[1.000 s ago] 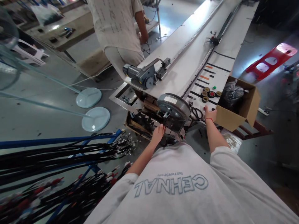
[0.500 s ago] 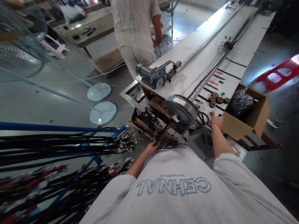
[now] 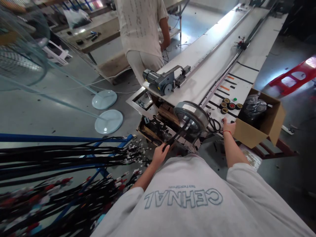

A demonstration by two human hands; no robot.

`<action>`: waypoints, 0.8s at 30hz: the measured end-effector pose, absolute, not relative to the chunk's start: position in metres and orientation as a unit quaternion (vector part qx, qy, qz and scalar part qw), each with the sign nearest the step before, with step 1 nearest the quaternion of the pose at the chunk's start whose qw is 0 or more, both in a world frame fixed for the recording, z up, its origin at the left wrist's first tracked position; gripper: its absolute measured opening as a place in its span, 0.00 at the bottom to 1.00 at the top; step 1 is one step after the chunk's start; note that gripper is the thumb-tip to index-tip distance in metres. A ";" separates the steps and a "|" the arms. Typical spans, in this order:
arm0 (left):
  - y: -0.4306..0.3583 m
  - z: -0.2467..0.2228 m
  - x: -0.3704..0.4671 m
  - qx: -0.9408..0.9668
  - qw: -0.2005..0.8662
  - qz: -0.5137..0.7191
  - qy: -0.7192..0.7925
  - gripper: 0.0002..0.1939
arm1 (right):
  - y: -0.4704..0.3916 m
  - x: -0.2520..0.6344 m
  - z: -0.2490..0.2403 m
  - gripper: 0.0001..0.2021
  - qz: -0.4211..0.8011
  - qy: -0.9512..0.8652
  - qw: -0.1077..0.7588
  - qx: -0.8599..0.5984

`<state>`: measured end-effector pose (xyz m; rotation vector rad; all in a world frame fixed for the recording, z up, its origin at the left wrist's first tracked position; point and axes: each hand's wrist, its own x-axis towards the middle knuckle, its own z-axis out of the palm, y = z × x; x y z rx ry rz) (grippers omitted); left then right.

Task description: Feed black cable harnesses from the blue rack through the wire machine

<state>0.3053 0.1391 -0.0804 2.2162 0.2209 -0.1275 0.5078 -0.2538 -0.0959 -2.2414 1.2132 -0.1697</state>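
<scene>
My left hand [image 3: 160, 154] is closed around a black wire harness [image 3: 174, 137], which runs from my fingers up into the round wheel-like machine head [image 3: 191, 113] at the near end of the long white table [image 3: 197, 82]. At the table's near right edge, my right hand [image 3: 229, 126] has its fingers curled on the edge, with a small red button [image 3: 223, 120] by the fingertips. Black-handled scissors [image 3: 214, 124] lie just left of that hand. Several tape rolls [image 3: 224, 105] sit beyond it, around another red button [image 3: 231, 106] and a green button [image 3: 235, 99].
A cardboard box [image 3: 254, 131] holding a black plastic bag stands right of the table. Black harnesses [image 3: 61, 158] hang on a blue rack at left. A motor [image 3: 158, 79] is mounted on the table's left side. A person [image 3: 142, 33] stands beyond it; fan bases [image 3: 108, 121] stand on the floor.
My left hand has moved slightly up and forward, bringing the black harness into clearer line with the machine head. My right hand stays at the table edge.
</scene>
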 end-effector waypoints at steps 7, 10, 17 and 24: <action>0.121 -0.095 0.333 0.900 0.429 -0.054 0.059 0.21 | -0.251 0.506 -0.091 0.33 -0.067 0.462 0.293 -0.834; 0.116 -0.107 0.339 0.901 0.427 -0.060 0.049 0.20 | -0.251 0.505 -0.090 0.33 -0.066 0.456 0.297 -0.837; 0.132 -0.133 0.334 0.925 0.360 -0.108 0.063 0.18 | -0.253 0.507 -0.094 0.36 -0.064 0.457 0.291 -0.838; 0.145 -0.103 0.331 0.931 0.354 0.025 0.086 0.16 | -0.256 0.507 -0.101 0.35 -0.074 0.453 0.292 -0.839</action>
